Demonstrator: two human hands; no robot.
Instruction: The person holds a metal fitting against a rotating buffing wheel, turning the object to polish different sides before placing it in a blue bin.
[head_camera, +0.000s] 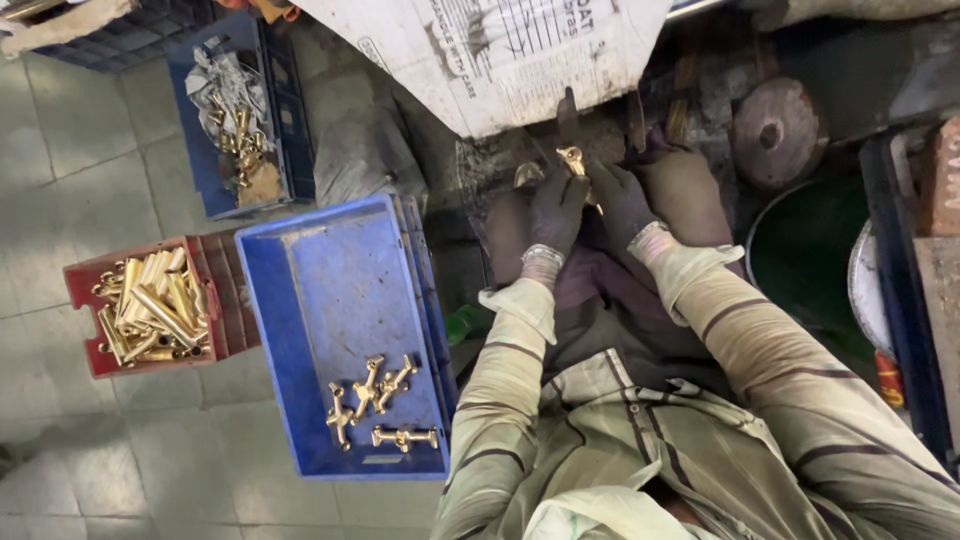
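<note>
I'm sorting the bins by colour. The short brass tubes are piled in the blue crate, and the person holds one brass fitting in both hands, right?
Not quite. In the head view the brass tubes fill the red crate, not the blue crate, which holds a few finished fittings. Both hands, left hand and right hand, do hold one brass fitting.

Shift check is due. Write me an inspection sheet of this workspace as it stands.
Surface: grey tiled floor, dusty; dark grimy work area ahead of the person.
Job's things: brass fitting held up between both hands; four similar brass fittings in the large blue crate.
Clutter: red crate full of brass tubes; second blue crate with brass parts and scraps; printed cardboard sheet; rusty round disc; green tub.
Grips: left hand and right hand, both dark with grime, closed on the fitting.
Cables: nothing seen.
Surroundings: striped sleeves, metal wrist bangles; no other person seen.
</note>
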